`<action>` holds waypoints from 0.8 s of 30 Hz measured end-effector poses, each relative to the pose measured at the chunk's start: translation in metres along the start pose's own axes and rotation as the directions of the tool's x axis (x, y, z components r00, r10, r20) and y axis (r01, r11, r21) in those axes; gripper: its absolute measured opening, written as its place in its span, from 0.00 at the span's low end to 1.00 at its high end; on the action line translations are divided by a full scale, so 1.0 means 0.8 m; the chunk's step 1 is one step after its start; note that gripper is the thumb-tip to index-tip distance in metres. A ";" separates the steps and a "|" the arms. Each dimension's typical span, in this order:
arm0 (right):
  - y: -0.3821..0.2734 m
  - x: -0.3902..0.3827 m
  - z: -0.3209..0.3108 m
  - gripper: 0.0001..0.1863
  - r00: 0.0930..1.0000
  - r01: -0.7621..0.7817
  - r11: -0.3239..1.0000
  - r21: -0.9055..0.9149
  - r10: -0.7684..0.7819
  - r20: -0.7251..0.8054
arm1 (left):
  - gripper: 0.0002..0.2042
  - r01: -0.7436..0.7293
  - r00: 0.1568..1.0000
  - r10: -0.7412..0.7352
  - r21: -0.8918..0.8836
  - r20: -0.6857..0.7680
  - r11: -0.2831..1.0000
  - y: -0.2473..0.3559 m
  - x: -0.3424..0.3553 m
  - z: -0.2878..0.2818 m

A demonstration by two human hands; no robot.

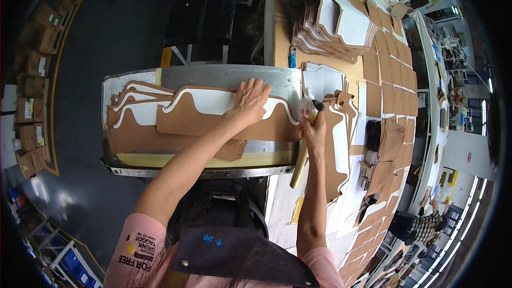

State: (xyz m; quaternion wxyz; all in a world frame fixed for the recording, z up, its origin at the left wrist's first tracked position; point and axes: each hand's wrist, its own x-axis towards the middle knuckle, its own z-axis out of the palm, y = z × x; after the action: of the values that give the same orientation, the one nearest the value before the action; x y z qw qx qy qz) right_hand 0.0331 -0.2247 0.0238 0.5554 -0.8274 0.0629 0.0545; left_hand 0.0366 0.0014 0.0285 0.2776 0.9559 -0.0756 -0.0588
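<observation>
My left hand [250,98] lies flat, fingers spread, on the upper side of a brown and white sheet piece [213,122] with a wavy, notched white edge. Similar pieces overlap beneath it to the left, on a metal-topped bench [213,77]. My right hand [313,130] is closed around a tool with a pale yellow, stick-like handle [300,168] and a black and whitish end; its exact kind is unclear. This hand is at the right end of the piece, beside the bench's right edge.
More notched brown and white pieces [336,144] lie on the table to the right. A tall stack of shaped pieces [341,21] stands at the far right, near a blue-handled tool [292,57]. Rows of brown sheets [394,69] lie beyond. A black-topped stool [198,20] is ahead.
</observation>
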 end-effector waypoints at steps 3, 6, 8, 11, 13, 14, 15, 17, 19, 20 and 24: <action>0.000 0.014 0.025 0.10 0.992 0.017 0.988 0.155 -0.036 0.123 | 0.15 0.035 0.994 -0.033 -0.017 0.105 0.999 0.001 0.022 -0.004; 0.000 0.026 0.035 0.12 0.987 0.118 0.981 -0.153 -0.099 0.128 | 0.09 -0.055 0.978 0.098 -0.227 0.183 0.972 0.003 0.029 -0.015; -0.013 0.018 0.019 0.14 0.973 0.228 0.935 -0.271 -0.215 0.079 | 0.09 -0.085 0.981 0.134 -0.302 0.142 0.949 0.010 0.026 -0.024; -0.065 -0.010 -0.015 0.15 0.967 0.241 0.891 -0.385 -0.256 0.013 | 0.11 -0.187 0.978 0.152 -0.275 -0.143 0.943 0.015 0.000 -0.036; -0.079 -0.028 -0.060 0.14 0.948 0.239 0.861 -0.449 -0.307 -0.083 | 0.12 -0.255 0.907 0.180 -0.155 -0.382 0.954 0.019 -0.016 -0.034; -0.076 -0.033 -0.082 0.13 0.929 0.258 0.836 -0.485 -0.352 -0.112 | 0.14 -0.249 0.903 0.205 -0.070 -0.377 0.966 0.013 -0.027 -0.025; -0.080 -0.039 -0.098 0.16 0.975 0.104 0.888 -0.447 -0.179 -0.129 | 0.16 -0.229 0.904 0.220 0.019 -0.368 0.973 0.002 -0.042 -0.017; -0.059 -0.039 -0.127 0.13 0.959 0.040 0.816 -0.577 -0.193 -0.206 | 0.18 -0.211 0.917 0.202 0.013 -0.344 0.977 -0.014 -0.064 0.005; -0.026 -0.033 -0.142 0.11 0.947 0.055 0.731 -0.680 -0.255 -0.197 | 0.19 -0.181 0.935 0.179 0.024 -0.305 0.983 -0.019 -0.075 0.023; -0.022 -0.032 -0.132 0.10 0.896 0.140 0.684 -0.716 -0.395 -0.203 | 0.20 -0.195 0.938 0.201 0.051 -0.284 0.980 -0.017 -0.076 0.025; -0.029 -0.023 -0.037 0.12 0.984 0.153 0.931 -0.330 -0.175 -0.037 | 0.23 -0.173 0.927 0.230 0.206 -0.297 0.963 -0.022 -0.071 0.039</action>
State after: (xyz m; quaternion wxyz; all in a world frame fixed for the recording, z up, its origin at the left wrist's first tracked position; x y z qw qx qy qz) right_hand 0.0192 -0.2426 0.0587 0.4113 -0.9115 0.0020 -0.0095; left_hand -0.0223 0.0102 -0.0030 0.2052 0.9606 -0.1327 0.1321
